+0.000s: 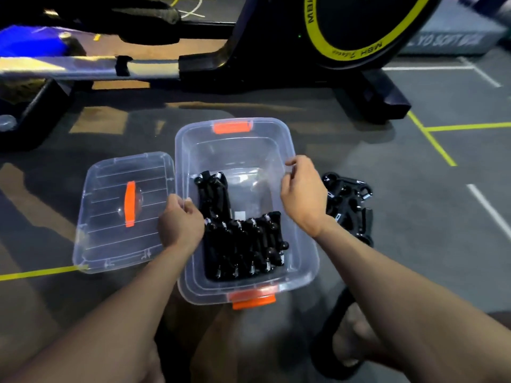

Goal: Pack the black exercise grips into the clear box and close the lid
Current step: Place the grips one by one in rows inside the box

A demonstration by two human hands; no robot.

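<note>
The clear box point(193, 150) with orange latches stands open on the gym floor in front of me. Several black exercise grips point(243, 244) lie packed in its near half, and a few more stand further back along its left side. My left hand point(179, 222) is at the box's left rim, fingers curled over the edge. My right hand point(301, 197) hovers over the right rim with fingers loosely curled and nothing in them. A pile of loose grips point(348, 205) lies on the floor right of the box. The clear lid point(110, 244) with an orange handle lies flat to the left.
An exercise bike with a yellow-rimmed flywheel point(359, 31) and its black base stands behind the box. Yellow and white lines mark the grey floor point(442, 217). My knees and one sandalled foot point(354, 335) are at the bottom edge.
</note>
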